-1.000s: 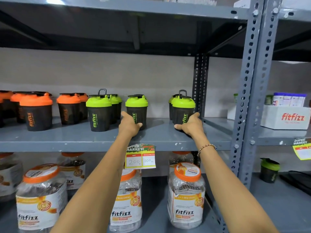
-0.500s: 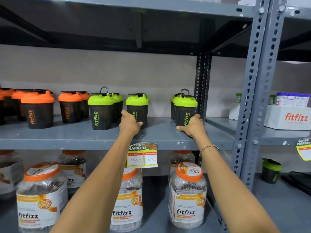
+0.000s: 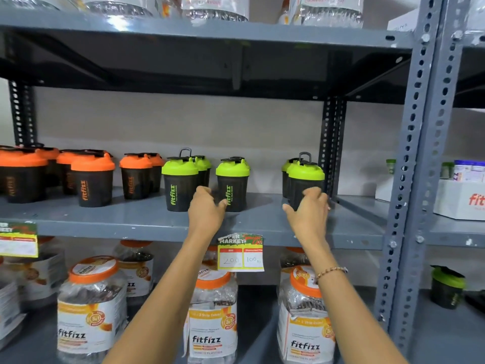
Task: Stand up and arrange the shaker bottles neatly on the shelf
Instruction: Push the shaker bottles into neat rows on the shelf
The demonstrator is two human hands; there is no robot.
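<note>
Reaching up to the grey shelf, both hands sit at the green-lidded shakers. The left hand is in front of the gap between two shakers, thumb touching or nearly touching the lower side of the middle shaker and fingers curled loosely toward the left green shaker; it grips neither. The right hand cups the base of the right shaker, fingers spread around its far side and thumb out to the left, though whether it squeezes I cannot tell. All these shakers stand upright near the shelf's front edge, with more green lids behind them. Orange-lidded shakers stand upright in a cluster farther left. A price tag hangs from the shelf edge between the forearms, above jars on the lower shelf.
</note>
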